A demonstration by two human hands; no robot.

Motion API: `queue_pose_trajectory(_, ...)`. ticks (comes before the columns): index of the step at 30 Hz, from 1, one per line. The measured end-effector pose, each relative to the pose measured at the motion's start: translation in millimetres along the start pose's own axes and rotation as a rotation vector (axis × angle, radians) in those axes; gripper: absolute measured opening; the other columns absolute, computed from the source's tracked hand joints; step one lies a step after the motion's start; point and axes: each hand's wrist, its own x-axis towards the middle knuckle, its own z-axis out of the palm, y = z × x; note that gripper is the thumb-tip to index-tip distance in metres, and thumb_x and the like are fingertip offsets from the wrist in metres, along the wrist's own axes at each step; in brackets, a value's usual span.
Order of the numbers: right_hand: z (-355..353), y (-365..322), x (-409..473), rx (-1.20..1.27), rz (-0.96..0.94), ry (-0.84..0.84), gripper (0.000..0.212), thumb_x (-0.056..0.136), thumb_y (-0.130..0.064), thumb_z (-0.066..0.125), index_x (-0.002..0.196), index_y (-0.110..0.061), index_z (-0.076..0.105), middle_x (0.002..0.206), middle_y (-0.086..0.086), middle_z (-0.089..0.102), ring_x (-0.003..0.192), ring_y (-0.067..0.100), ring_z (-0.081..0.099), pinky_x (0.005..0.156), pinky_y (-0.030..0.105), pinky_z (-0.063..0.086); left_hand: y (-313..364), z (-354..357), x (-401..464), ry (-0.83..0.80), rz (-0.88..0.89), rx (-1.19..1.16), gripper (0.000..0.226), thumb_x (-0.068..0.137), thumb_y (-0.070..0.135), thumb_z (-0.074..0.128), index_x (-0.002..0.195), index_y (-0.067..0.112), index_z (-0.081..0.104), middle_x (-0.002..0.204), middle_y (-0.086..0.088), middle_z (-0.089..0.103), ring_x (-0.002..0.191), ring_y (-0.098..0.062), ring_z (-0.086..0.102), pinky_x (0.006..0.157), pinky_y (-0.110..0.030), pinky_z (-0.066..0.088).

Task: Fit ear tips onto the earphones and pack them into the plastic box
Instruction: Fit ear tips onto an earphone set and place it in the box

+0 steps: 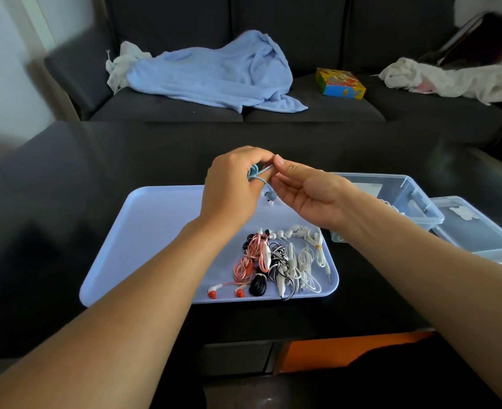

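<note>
A: What lies furthest left?

B: The dark tabletop [66, 202], and on it a pale blue tray [155, 231]. The tray's left half is bare.

A: And the hands?

B: Both are raised above the far edge of the tray. The left hand [232, 187] has its fingers curled round a coiled light blue earphone cable [258, 172]. An earbud [271, 195] of that set hangs just below the hand, over the tray.

A: The right one?

B: The right hand [309, 193] meets the left at the fingertips, thumb and forefinger pinching the same blue cable where it leaves the left hand. The other fingers are loosely bent.

A: Where are the rest of the earphones?

B: In the near right part of the tray: a pink and red set [247, 261], then a black bundle [258, 284], a black and white tangle [279, 261], then white sets [309, 258] at the right. Small loose white ear tips [270, 203] lie on the tray under the hands.

A: And the box?

B: The clear plastic box [406, 196] stands on the tabletop just right of the tray, partly behind the right forearm. Its clear lid [480, 231] lies beside it, further right.

A: Behind all that?

B: A dark sofa [184, 110] with a light blue towel [214, 72], a colourful carton [340, 83] and white cloth [450, 79].
</note>
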Motion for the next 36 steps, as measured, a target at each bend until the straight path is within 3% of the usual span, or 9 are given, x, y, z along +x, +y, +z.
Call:
queue_pose_trajectory(4, 1.3, -4.3, -1.2, -0.029, -0.020, 0.016, 0.009, 0.092, -0.007, 0.066, 0.086, -0.006, 0.074, 0.075, 0.007, 0.074, 0.066, 0.009, 0.071, 0.072, 0.019, 0.060, 2.8, 0.4, 1.8, 0.008, -0.008, 0.001, 0.014, 0.089, 0.018, 0.066, 0.098, 0.019, 0.076, 0.092, 0.008, 0.072, 0.082, -0.009, 0.063, 0.069, -0.031, 0.051)
queue_pose_trajectory(10, -4.8, -2.2, 0.0, -0.174, -0.057, 0.046, 0.009, 0.090, -0.010, 0.070, 0.094, -0.003, 0.075, 0.087, 0.010, 0.075, 0.074, 0.011, 0.072, 0.071, 0.019, 0.060, 4.4, 4.0, 0.0, -0.067, -0.125, -0.033, 0.011, 0.088, 0.016, 0.071, 0.098, 0.019, 0.077, 0.088, 0.006, 0.072, 0.080, -0.007, 0.065, 0.067, -0.025, 0.051)
queue_pose_trajectory(13, -14.2, -5.1, -6.3, -0.342, -0.125, 0.025, 0.025, 0.090, -0.019, 0.071, 0.106, 0.000, 0.073, 0.096, 0.014, 0.076, 0.082, 0.017, 0.073, 0.074, 0.023, 0.061, 12.8, 5.6, 3.0, -0.123, -0.512, -0.306, 0.007, 0.089, 0.019, 0.073, 0.093, 0.017, 0.078, 0.070, 0.008, 0.066, 0.057, -0.003, 0.055, 0.051, -0.015, 0.041)
queue_pose_trajectory(16, -26.5, -15.9, -15.2, -0.681, -0.330, -0.021, 0.045, 0.082, -0.018, 0.076, 0.123, -0.007, 0.064, 0.090, 0.016, 0.077, 0.077, 0.023, 0.074, 0.074, 0.029, 0.062, 23.1, -1.0, 9.3, -0.271, -1.005, -0.756, 0.008, 0.089, 0.018, 0.072, 0.095, 0.015, 0.075, 0.076, 0.004, 0.065, 0.053, -0.004, 0.039, 0.039, -0.013, 0.030)
queue_pose_trajectory(18, -34.0, -20.8, -17.8, -0.909, -0.449, -0.068, 0.053, 0.077, -0.014, 0.080, 0.128, -0.011, 0.063, 0.084, 0.012, 0.077, 0.074, 0.023, 0.072, 0.074, 0.031, 0.062, 24.6, -4.8, 9.7, -0.406, -1.112, -0.923, 0.007, 0.090, 0.022, 0.069, 0.094, 0.018, 0.073, 0.074, 0.006, 0.064, 0.051, -0.003, 0.035, 0.038, -0.010, 0.025)
queue_pose_trajectory(24, -45.5, -22.5, -21.6, -1.014, -0.523, -0.164, 0.025, 0.081, -0.013, 0.079, 0.106, -0.009, 0.077, 0.088, 0.006, 0.078, 0.077, 0.024, 0.071, 0.069, 0.024, 0.057, 27.4, -4.6, 6.0, -0.589, -1.153, -1.034, 0.015, 0.071, 0.027, 0.073, 0.082, 0.019, 0.079, 0.075, 0.005, 0.056, 0.050, -0.003, 0.037, 0.038, -0.008, 0.025)
queue_pose_trajectory(26, -47.5, -23.6, -24.4, -1.015, -0.527, -0.148, 0.022, 0.081, -0.013, 0.079, 0.103, -0.011, 0.079, 0.086, 0.003, 0.078, 0.074, 0.016, 0.069, 0.069, 0.023, 0.058, 29.6, -1.9, 6.6, -0.603, -1.160, -1.016, 0.014, 0.079, 0.024, 0.072, 0.091, 0.017, 0.075, 0.076, 0.004, 0.055, 0.050, -0.003, 0.037, 0.038, -0.008, 0.025)
queue_pose_trajectory(29, -51.4, -25.5, -28.7, -0.980, -0.530, -0.133, 0.020, 0.081, -0.014, 0.079, 0.101, -0.015, 0.079, 0.087, 0.002, 0.078, 0.081, 0.024, 0.072, 0.074, 0.031, 0.062, 33.8, 3.0, 9.5, -0.590, -1.162, -0.983, 0.008, 0.091, 0.021, 0.066, 0.095, 0.016, 0.072, 0.079, 0.003, 0.054, 0.048, -0.003, 0.038, 0.037, -0.008, 0.026)
queue_pose_trajectory(36, -67.0, -33.9, -40.5, -1.138, -0.694, 0.000, 0.018, 0.082, -0.018, 0.080, 0.100, -0.016, 0.080, 0.085, -0.004, 0.078, 0.077, 0.011, 0.072, 0.072, 0.027, 0.060, 50.9, 21.1, 17.0, -0.615, -1.162, -1.085, 0.018, 0.085, 0.027, 0.068, 0.100, 0.016, 0.069, 0.075, 0.004, 0.060, 0.049, -0.002, 0.041, 0.038, -0.009, 0.031)
